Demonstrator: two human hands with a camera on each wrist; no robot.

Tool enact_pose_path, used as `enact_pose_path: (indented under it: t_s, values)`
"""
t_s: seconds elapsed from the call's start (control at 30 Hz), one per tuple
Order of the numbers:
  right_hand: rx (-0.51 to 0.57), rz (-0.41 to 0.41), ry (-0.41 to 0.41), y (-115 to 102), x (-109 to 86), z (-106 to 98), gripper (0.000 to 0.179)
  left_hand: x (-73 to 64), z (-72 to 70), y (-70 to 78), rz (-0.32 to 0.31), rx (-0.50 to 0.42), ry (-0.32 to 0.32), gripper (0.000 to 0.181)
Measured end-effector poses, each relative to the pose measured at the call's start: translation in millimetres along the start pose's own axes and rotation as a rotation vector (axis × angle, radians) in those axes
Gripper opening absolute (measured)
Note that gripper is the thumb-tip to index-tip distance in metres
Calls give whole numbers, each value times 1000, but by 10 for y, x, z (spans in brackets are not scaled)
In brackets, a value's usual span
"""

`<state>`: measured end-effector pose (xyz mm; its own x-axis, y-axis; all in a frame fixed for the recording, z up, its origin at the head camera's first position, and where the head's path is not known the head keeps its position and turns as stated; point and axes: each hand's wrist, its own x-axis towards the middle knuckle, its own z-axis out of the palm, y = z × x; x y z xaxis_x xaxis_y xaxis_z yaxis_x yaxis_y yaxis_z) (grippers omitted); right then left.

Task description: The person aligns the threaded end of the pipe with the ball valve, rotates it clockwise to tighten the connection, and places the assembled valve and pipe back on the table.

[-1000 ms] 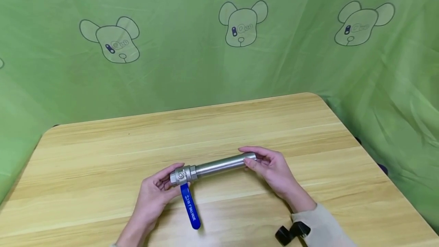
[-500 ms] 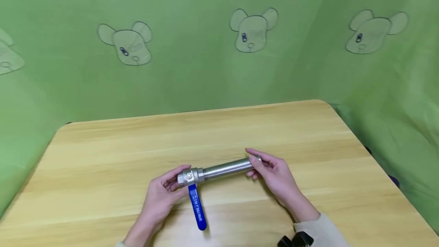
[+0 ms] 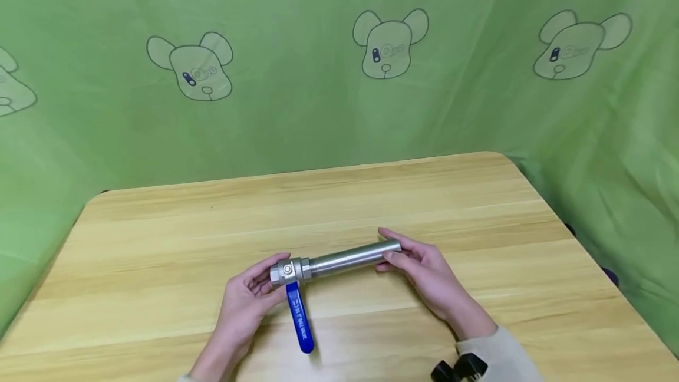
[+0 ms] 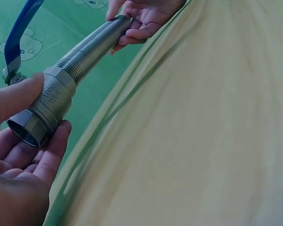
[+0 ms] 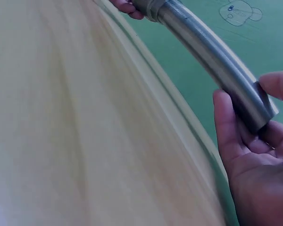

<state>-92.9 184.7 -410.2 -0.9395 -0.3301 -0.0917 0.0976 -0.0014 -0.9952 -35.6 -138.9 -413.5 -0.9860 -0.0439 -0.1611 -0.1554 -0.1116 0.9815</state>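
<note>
Head: right thumb (image 3: 398, 260) lower on pipe (image 3: 347, 258)

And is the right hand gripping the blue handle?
No, the right hand grips the free end of the steel pipe, apart from the blue handle.

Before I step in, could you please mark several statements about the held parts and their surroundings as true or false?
1. The left hand holds the ball valve. True.
2. The handle of the ball valve is red. False: the handle is blue.
3. The right hand holds the metal pipe at the end away from the ball valve. True.
4. A gap separates the metal pipe from the ball valve. False: the metal pipe's threaded end meets the ball valve.
5. The backdrop is green. True.
</note>
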Motion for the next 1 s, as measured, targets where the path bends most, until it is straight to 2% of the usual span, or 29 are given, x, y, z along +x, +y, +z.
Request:
enact_pose_path:
  t_s: [0.23,0.43,0.7,0.8,1.0]
  values:
    - [35,2,-64,18,-4,-21,53,-20,16,12,7,-17,26,64]
    - [46,17,-75,25,5,-21,49,-17,18,17,21,-17,24,65]
    - [70,18,-56,33,8,-1,34,-27,16,10,-28,-6,58,63]
    - [37,8,-49,41,3,5,38,-31,17,6,-40,-2,62,63]
    - [-10,-49,-49,36,9,0,48,-15,29,17,-21,6,60,63]
